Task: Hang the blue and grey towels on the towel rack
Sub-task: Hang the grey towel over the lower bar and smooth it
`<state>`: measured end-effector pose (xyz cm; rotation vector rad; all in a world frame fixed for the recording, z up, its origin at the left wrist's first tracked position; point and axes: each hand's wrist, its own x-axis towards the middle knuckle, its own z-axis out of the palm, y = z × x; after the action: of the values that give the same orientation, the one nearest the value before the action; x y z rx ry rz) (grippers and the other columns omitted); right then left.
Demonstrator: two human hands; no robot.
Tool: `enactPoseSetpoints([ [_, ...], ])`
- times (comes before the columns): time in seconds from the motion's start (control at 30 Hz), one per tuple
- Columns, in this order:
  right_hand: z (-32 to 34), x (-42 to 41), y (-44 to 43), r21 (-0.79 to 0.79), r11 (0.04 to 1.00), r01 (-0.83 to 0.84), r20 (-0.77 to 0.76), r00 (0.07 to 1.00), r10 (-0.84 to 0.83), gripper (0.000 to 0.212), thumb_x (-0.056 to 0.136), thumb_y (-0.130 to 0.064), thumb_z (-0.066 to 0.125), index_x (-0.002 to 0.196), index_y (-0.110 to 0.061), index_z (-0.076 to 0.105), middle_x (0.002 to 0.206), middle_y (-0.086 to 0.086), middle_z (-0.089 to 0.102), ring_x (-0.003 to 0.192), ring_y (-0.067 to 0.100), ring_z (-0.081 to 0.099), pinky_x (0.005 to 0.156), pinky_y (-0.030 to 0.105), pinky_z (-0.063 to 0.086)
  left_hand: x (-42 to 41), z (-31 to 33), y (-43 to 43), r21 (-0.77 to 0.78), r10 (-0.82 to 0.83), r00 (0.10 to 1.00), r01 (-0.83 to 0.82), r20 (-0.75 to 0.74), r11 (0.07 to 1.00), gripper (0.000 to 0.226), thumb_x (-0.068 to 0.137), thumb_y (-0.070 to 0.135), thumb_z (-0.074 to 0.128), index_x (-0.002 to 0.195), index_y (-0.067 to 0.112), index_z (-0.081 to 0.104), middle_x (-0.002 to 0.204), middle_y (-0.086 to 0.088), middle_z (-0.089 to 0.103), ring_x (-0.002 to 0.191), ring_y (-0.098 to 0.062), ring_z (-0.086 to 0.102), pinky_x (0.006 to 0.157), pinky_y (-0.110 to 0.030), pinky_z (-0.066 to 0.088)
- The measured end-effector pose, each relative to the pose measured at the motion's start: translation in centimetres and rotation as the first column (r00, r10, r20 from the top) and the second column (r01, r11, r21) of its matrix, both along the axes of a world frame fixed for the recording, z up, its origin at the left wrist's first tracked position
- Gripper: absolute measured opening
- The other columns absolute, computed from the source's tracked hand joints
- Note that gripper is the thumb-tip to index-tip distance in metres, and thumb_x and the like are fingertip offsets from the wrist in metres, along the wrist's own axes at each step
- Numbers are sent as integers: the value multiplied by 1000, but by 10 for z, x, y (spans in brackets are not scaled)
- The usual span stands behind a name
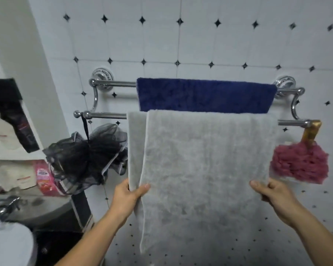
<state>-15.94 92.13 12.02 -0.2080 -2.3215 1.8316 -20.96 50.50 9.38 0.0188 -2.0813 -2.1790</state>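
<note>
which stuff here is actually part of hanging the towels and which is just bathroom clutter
Part of the job:
grey towel, held by the left hand and right hand
blue towel
towel rack

Just lying about:
black mesh sponge
pink sponge
pink packet on the shelf
tap

Black mesh shower pouf (88, 156) hanging up-left of left hand, dangling by dark strap. Pink pouf (300, 163) with gold handle, just above right hand. Pink packet (44, 176) on shelf (13, 155) further left of left hand. Chrome tap (6, 205) down low, left. White wall tiles (200, 41) with black diamonds behind everything.
</note>
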Motion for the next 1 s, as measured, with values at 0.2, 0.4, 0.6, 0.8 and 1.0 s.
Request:
enactPoseSetpoints([
  [0.2, 99, -27, -6, -456, 875, -161, -311, 950, 13, 34, 86, -44, 64, 99, -15, 75, 99, 11, 71, 93, 23, 70, 76, 31, 59, 19, 54, 21, -186, 280, 868, -380, -409, 906, 47, 76, 47, 76, 106, 49, 41, 111, 18, 53, 99, 4, 58, 79, -19, 47],
  [0.4, 161, -29, -18, -587, 794, -160, -117, 987, 112, 42, 93, -8, 46, 69, -10, 80, 83, 10, 78, 78, 23, 76, 59, 36, 60, -8, 149, 35, -243, 224, 890, -338, -398, 909, 25, 82, 45, 70, 90, 21, 71, 99, -1, 69, 95, -18, 64, 86, -36, 52],
  [0.6, 178, -26, -19, -502, 851, -154, -67, 988, 139, 20, 79, -5, 60, 96, 0, 70, 87, 14, 77, 77, 24, 76, 58, 35, 61, -13, 184, 45, 70, 197, 980, -195, -32, 978, 20, 74, 29, 81, 76, 10, 74, 84, -5, 76, 78, -20, 69, 76, -32, 56],
  [0.8, 201, -23, -10, -511, 848, -141, -85, 990, 113, 33, 71, -10, 64, 102, -5, 70, 94, 11, 77, 79, 22, 75, 59, 38, 61, -27, 239, 12, -120, 142, 980, -160, -142, 980, 14, 85, 21, 61, 76, 11, 64, 71, -5, 66, 69, -19, 58, 66, -31, 44],
  [1.0, 188, -23, -15, -593, 799, -98, -26, 994, 103, 31, 69, -23, 69, 99, -17, 75, 95, 7, 78, 82, 22, 75, 69, 41, 61, -35, 229, -1, -357, 105, 968, -183, -229, 916, 29, 94, 32, 53, 71, 15, 54, 62, -8, 47, 57, -18, 44, 53, -28, 35],
])
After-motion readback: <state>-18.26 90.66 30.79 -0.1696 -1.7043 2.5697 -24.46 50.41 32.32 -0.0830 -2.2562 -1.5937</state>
